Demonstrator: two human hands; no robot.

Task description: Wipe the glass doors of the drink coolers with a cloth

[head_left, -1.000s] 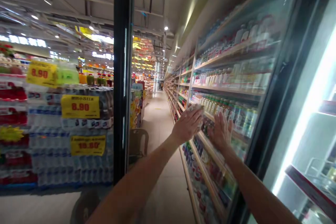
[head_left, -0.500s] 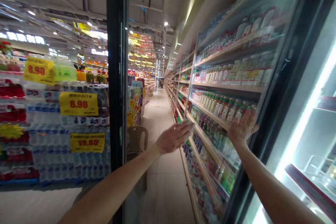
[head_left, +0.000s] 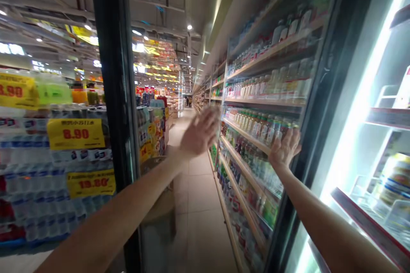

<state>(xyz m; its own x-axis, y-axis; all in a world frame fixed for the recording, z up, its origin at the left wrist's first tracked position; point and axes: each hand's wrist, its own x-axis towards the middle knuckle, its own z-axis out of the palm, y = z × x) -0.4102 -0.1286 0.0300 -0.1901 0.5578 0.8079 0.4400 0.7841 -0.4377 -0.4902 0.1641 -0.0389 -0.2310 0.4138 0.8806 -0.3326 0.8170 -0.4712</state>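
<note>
Since your right hand (head_left: pixel 285 147) is spread, brace the glass door (head_left: pixel 113 76) flat-palmed right of centre. Left hand (head_left: pixel 200 134) mid-frame: too blurry to tell its grip

Left hand (head_left: pixel 200 132) blurred; right hand (head_left: pixel 284 149), fingers (head_left: pixel 293 137) spread, near black-framed glass door (head_left: pixel 205 196).

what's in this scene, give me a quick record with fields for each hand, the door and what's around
left hand: blurred, raised in front of the glass; whether it holds anything is unclear
right hand: open, fingers spread, at the glass near the right side of the frame; exact contact unclear
glass door: black-framed, see-through
through the glass: shelves of bottles
far right: bright light strip, can on a shelf
left: stacked bottle packs, yellow price signs
</note>
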